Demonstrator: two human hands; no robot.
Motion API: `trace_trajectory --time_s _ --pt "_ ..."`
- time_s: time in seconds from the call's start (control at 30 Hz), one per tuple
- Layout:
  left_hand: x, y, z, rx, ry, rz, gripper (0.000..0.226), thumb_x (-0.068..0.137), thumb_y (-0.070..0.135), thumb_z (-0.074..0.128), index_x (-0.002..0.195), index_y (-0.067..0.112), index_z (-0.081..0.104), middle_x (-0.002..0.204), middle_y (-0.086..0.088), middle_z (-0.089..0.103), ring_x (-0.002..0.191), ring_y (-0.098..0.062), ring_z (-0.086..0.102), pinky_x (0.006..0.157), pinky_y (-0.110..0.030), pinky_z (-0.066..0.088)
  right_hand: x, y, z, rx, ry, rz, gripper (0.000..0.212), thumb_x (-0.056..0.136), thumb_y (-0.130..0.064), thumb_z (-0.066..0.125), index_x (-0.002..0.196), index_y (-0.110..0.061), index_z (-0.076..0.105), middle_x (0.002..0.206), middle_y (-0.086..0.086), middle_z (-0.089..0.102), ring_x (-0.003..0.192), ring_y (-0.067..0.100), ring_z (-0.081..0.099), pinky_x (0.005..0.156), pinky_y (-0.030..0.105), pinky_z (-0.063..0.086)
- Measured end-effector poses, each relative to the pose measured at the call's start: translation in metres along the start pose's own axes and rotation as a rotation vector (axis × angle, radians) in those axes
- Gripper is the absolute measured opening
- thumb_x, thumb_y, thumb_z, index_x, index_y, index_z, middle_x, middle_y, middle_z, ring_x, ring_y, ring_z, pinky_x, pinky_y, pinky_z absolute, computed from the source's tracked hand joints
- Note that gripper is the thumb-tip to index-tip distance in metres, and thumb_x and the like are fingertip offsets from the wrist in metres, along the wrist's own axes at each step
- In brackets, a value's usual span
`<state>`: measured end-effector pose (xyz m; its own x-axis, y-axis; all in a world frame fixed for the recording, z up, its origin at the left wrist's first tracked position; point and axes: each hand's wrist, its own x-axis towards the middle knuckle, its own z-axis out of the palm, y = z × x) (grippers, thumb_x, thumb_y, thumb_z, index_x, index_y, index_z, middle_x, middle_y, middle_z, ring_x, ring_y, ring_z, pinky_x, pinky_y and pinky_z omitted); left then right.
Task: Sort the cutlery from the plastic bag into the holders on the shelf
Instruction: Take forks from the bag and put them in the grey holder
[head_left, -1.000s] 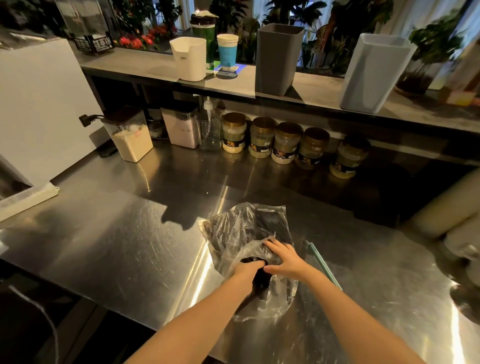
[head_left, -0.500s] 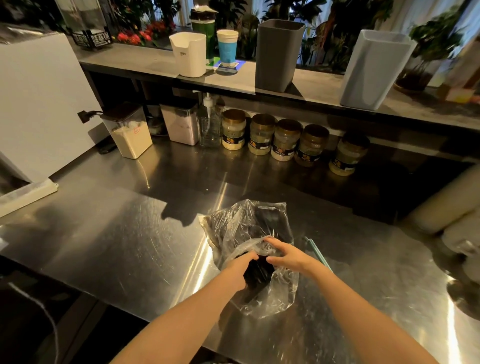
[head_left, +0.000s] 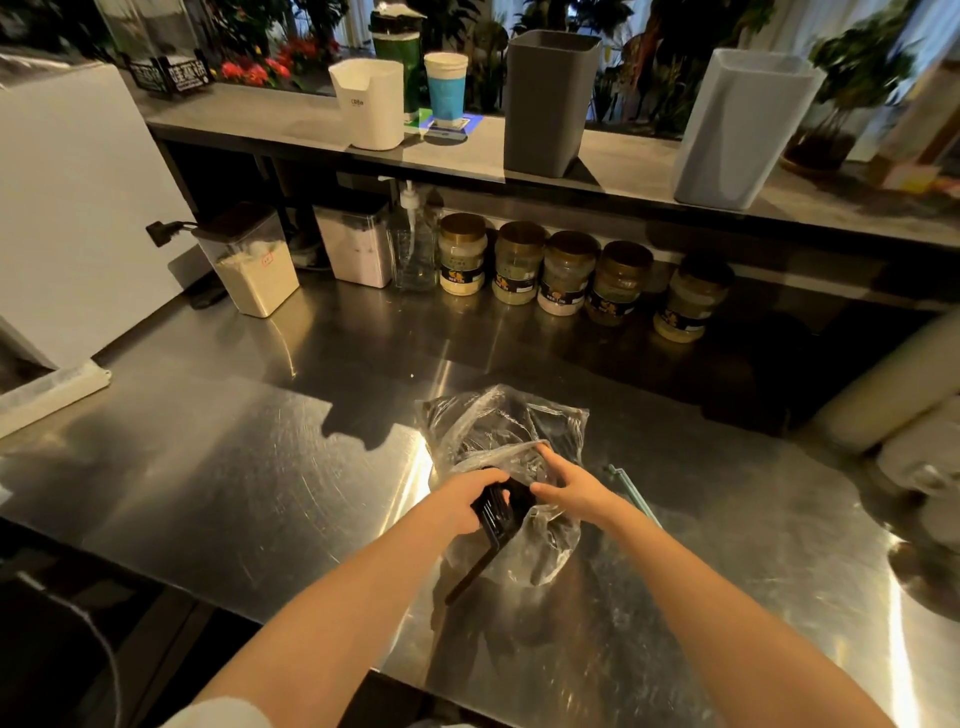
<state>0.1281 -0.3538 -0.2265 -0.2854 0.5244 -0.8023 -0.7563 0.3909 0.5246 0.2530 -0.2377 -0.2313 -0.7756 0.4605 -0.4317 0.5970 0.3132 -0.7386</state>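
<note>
Head cam: L hand (head_left: 464, 500) grips black plastic forks (head_left: 497, 513), half out of the crumpled clear plastic bag (head_left: 498, 428). R hand (head_left: 574, 492) pinches the bag rim. Bag lies on steel counter (head_left: 234, 467) near front edge, well apart from jars (head_left: 566, 273) at back.

A brushed stainless-steel counter (head_left: 260, 467) shines glossy, marked with fine swirling scratches. The clear thin plastic bag (head_left: 493, 421) is crinkled and shiny; the black plastic cutlery (head_left: 493, 519) looks matt.
</note>
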Motion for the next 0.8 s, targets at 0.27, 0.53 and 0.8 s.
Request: trace_trajectory --time_s 0.27,0.53,0.8 --pt "-0.006 -0.011 -0.005 -0.07 -0.078 -0.053 0.009 0.091 0.002 0.058 0.083 -0.002 0.06 0.065 -0.01 0.06 0.057 -0.018 0.062 0.057 -0.03 0.056 -0.003 0.0 0.009 -0.037 0.029 -0.047 0.07 0.091 -0.022 0.062 0.149 -0.016 0.024 0.156 0.001 0.022 0.141 0.014 0.025 0.104 0.016 0.022" --pt "-0.023 -0.026 -0.017 -0.079 -0.152 -0.074 0.007 0.091 0.006 0.059 0.09 0.0 0.06 0.059 -0.007 0.059 0.052 -0.015 0.057 0.052 -0.026 0.054 -0.007 0.002 0.019 -0.245 0.02 -0.049 0.064 0.093 -0.041 0.055 0.148 -0.034 0.024 0.157 0.005 0.016 0.144 0.027 0.007 0.117 0.044 0.018" --pt "-0.047 -0.031 -0.013 -0.261 -0.203 -0.071 0.012 0.093 0.001 0.054 0.083 -0.003 0.06 0.06 -0.012 0.061 0.047 -0.016 0.061 0.051 -0.023 0.053 -0.015 0.005 0.019 -0.249 0.05 -0.043 0.054 0.095 -0.043 0.048 0.145 -0.037 0.028 0.158 0.001 0.013 0.144 0.025 0.005 0.116 0.042 0.018"
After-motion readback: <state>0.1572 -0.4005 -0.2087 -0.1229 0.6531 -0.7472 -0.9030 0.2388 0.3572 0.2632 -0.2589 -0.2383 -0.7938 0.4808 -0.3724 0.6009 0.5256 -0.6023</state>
